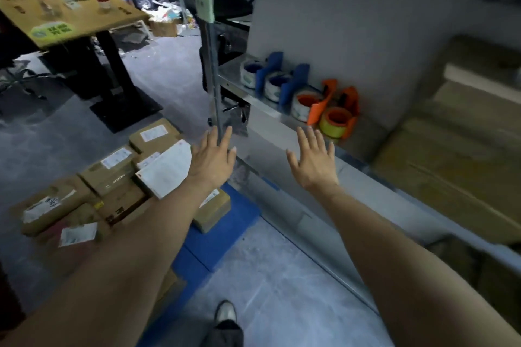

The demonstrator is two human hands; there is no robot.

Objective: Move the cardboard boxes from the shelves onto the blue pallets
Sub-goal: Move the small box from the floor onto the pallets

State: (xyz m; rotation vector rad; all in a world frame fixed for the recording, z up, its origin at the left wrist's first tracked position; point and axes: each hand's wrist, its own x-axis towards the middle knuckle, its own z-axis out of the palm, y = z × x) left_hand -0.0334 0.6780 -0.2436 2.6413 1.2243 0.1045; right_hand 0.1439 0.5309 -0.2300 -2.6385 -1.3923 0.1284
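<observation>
Grey floor [169, 79], labelled brown cardboard boxes [112, 169]

Both arms stretched forward, left hand [213, 155] and right hand [313, 159] palms down, fingers spread, holding nothing.

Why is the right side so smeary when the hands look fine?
Head view: the left hand and right hand are fairly sharp; the cardboard boxes at the far right are smeared, probably motion blur; the table top left looks blocky; the metal shelf edge bows, a wide-angle effect.
</observation>
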